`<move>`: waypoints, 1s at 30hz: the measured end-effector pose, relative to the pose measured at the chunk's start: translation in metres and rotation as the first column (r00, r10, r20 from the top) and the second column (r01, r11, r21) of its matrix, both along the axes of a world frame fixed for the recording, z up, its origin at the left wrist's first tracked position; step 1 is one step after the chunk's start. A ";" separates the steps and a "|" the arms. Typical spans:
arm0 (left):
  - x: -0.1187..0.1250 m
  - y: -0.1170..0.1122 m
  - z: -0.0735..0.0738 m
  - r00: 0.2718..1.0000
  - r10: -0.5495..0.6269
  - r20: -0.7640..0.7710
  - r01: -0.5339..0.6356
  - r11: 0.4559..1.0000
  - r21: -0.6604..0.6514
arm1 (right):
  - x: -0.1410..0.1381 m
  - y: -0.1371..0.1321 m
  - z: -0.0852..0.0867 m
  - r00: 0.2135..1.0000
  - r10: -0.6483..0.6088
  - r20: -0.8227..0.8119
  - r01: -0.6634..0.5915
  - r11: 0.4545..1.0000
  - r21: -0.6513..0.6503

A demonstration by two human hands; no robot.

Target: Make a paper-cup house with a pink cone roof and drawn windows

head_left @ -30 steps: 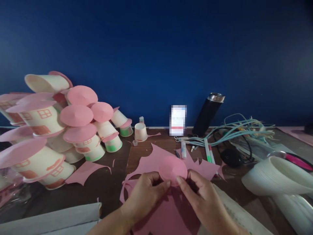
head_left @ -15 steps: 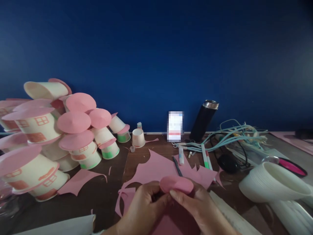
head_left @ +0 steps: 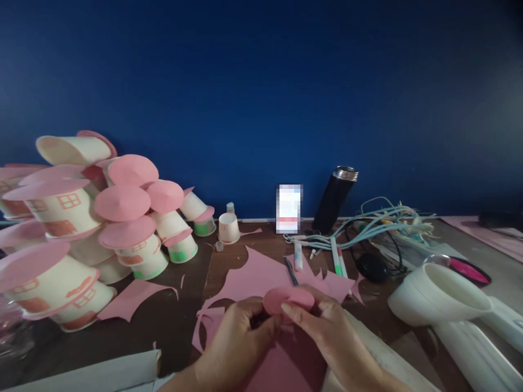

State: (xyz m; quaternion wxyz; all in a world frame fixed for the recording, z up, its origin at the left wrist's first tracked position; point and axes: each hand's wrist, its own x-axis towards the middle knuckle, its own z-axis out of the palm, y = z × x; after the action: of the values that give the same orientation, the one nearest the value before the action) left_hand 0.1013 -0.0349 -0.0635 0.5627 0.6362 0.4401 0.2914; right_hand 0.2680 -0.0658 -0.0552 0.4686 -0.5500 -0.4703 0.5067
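Observation:
Both of my hands meet low in the middle of the view around a small pink paper cone (head_left: 288, 299). My left hand (head_left: 237, 343) pinches its near edge from the left with fingers curled. My right hand (head_left: 330, 337) grips it from the right, thumb laid across the rim. The cone is tilted nearly flat, its top facing up. Under my hands lie pink paper offcuts (head_left: 253, 277) with curved cut-outs and a larger pink sheet (head_left: 286, 370).
A heap of paper cups with pink cone roofs (head_left: 102, 223) fills the left. A lone upturned cup (head_left: 229, 227), a dark flask (head_left: 335, 198), markers (head_left: 337, 262), a glue tube (head_left: 298, 256), pale cords (head_left: 379, 223) and stacked white cups (head_left: 441, 296) lie behind and right.
The cone has tipped from facing me to lying nearly flat, and both hands have closed in around it. The view has shifted slightly right and down.

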 end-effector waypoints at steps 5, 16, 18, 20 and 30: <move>0.002 -0.002 0.001 0.999 -0.026 0.025 0.026 1.000 0.001 | 0.000 0.001 0.003 1.000 -0.002 0.001 0.002 1.000 0.020; 0.001 -0.001 0.004 0.999 -0.013 0.031 0.012 0.999 0.032 | 0.000 -0.002 -0.002 0.999 0.012 0.051 -0.011 1.000 -0.026; 0.001 -0.002 0.001 1.000 -0.013 0.019 0.012 0.999 0.040 | 0.000 -0.001 -0.002 0.998 0.013 0.065 -0.011 1.000 -0.026; 0.002 -0.003 -0.002 1.000 -0.010 0.000 0.010 0.999 0.037 | 0.001 0.000 -0.002 0.997 0.012 0.072 -0.012 1.000 0.000; 0.002 -0.004 -0.001 0.999 0.003 -0.045 -0.003 1.000 0.009 | 0.006 0.002 -0.002 0.981 -0.061 0.186 0.032 0.987 0.157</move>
State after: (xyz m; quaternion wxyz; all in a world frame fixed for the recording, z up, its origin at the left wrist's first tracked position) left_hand 0.1029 -0.0389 -0.0642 0.5493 0.6445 0.4524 0.2797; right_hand 0.2736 -0.0639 -0.0571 0.4742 -0.5691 -0.5375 0.4029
